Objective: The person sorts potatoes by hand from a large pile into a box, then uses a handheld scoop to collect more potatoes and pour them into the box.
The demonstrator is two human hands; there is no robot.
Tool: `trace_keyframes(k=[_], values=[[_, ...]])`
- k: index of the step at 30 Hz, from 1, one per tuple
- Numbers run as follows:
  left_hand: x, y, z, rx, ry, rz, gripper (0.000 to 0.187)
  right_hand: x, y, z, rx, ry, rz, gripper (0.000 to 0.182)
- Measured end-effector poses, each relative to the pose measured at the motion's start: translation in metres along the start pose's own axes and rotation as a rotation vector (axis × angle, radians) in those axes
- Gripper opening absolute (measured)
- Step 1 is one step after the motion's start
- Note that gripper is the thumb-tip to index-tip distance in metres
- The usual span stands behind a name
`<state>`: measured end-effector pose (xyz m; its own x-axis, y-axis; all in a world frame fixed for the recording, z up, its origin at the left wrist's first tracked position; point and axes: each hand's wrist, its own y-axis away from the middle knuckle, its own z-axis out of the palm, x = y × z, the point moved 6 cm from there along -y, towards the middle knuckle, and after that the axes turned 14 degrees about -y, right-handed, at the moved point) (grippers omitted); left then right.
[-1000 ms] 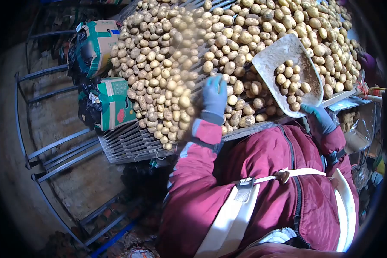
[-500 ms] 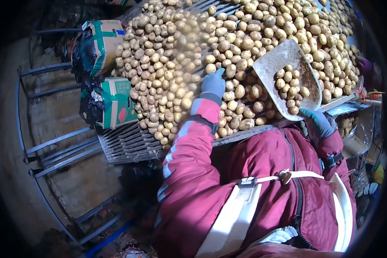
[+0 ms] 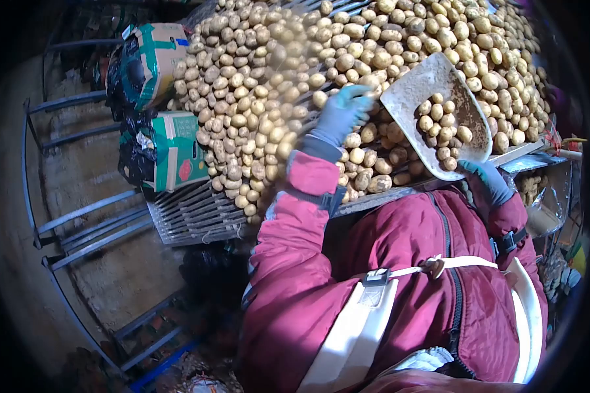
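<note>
My left hand (image 3: 339,116), in a grey-blue glove with teal fingertips, is over the potatoes (image 3: 242,98) left of the scoop, its fingers apart and slightly curled, with nothing visible in it. The pale, dirt-stained scoop (image 3: 413,97) holds several small potatoes (image 3: 444,131). Gloved as well, my right hand (image 3: 488,180) has its fingers wrapped on the scoop's near edge. More potatoes lie around the scoop on the slatted table.
Two green-and-tan cardboard boxes (image 3: 178,152) with black plastic bags stand at the left. Metal rails (image 3: 88,219) run beside them. The table's slatted corner (image 3: 196,213) shows at the lower left. A foil-lined bin (image 3: 545,213) is at the right, below the table edge.
My left hand has lifted and turned, its fingers now spread toward the scoop. The scoop and my right hand have barely shifted.
</note>
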<state>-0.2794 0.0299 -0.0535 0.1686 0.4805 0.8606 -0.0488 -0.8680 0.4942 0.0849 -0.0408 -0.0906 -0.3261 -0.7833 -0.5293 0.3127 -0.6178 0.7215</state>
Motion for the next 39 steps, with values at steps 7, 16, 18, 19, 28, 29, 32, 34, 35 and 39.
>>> trace_keyframes(k=[7, 16, 18, 19, 28, 29, 32, 34, 35, 39], values=[[-0.007, 0.098, -0.114, 0.702, -0.614, 0.079, 0.052, 0.002, -0.026, -0.002, -0.224, 0.003, 0.13, 0.038], [-0.098, 0.114, -0.073, 0.991, -1.309, -0.068, 0.077, 0.002, -0.015, -0.005, -0.078, -0.008, 0.415, 0.035], [-0.078, 0.089, -0.036, 0.814, -1.162, -0.097, 0.083, -0.007, -0.023, 0.0, -0.172, 0.203, 0.229, 0.033], [-0.056, 0.08, -0.015, 0.76, -1.099, 0.08, 0.086, -0.006, -0.02, 0.004, -0.178, 0.212, 0.237, 0.033], [-0.032, 0.098, 0.015, 0.635, -0.867, 0.385, 0.057, -0.036, -0.019, 0.032, -0.063, 0.516, -0.066, 0.033], [-0.043, 0.112, -0.01, 0.7, -0.703, 0.308, 0.048, -0.043, -0.019, 0.035, -0.103, 0.749, -0.292, 0.036], [-0.093, 0.153, -0.098, 0.887, -0.904, 0.065, 0.03, -0.043, -0.006, 0.058, -0.028, 0.436, 0.12, 0.04], [-0.122, 0.165, -0.128, 0.834, -1.176, -0.026, 0.031, -0.023, -0.023, 0.034, -0.057, 0.38, 0.124, 0.041], [-0.134, 0.163, -0.134, 0.773, -1.31, -0.054, 0.032, -0.017, -0.029, 0.028, -0.091, 0.329, 0.121, 0.042], [-0.12, 0.144, -0.122, 0.669, -1.518, -0.131, 0.033, -0.019, -0.024, 0.041, -0.067, 0.277, 0.141, 0.036]])
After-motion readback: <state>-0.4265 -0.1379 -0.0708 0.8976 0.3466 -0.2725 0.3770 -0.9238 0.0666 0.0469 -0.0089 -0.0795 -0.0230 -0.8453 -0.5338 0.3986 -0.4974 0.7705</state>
